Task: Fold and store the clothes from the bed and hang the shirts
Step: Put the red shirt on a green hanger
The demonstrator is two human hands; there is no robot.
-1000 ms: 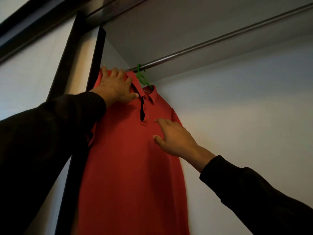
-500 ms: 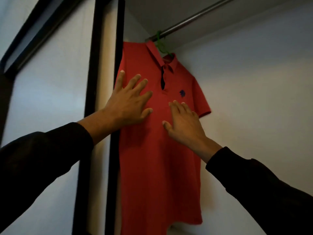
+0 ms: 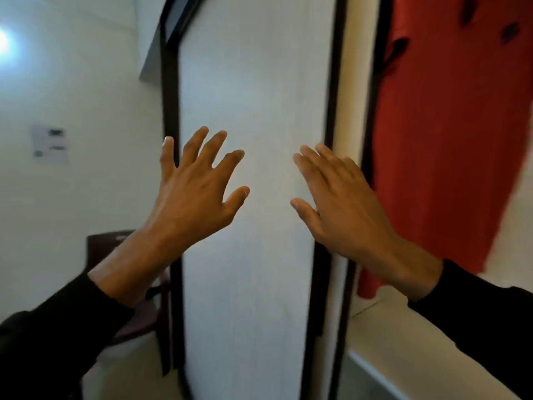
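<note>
A red polo shirt (image 3: pixel 450 140) hangs inside the open wardrobe at the right of the head view; its hanger and the rail are out of frame. My left hand (image 3: pixel 196 192) is raised in front of the white sliding door with its fingers spread and holds nothing. My right hand (image 3: pixel 340 203) is held up beside it, fingers straight and together, also empty. It is just left of the shirt and apart from it. Both forearms wear dark sleeves.
The white wardrobe door (image 3: pixel 251 255) with a black frame fills the middle. A dark chair (image 3: pixel 115 243) stands at the lower left by a white wall with a small panel (image 3: pixel 50 144). A white shelf edge (image 3: pixel 383 321) lies below the shirt.
Both hands have come off the red shirt and moved left. The view has swung left and down, so the shirt now sits at the right edge.
</note>
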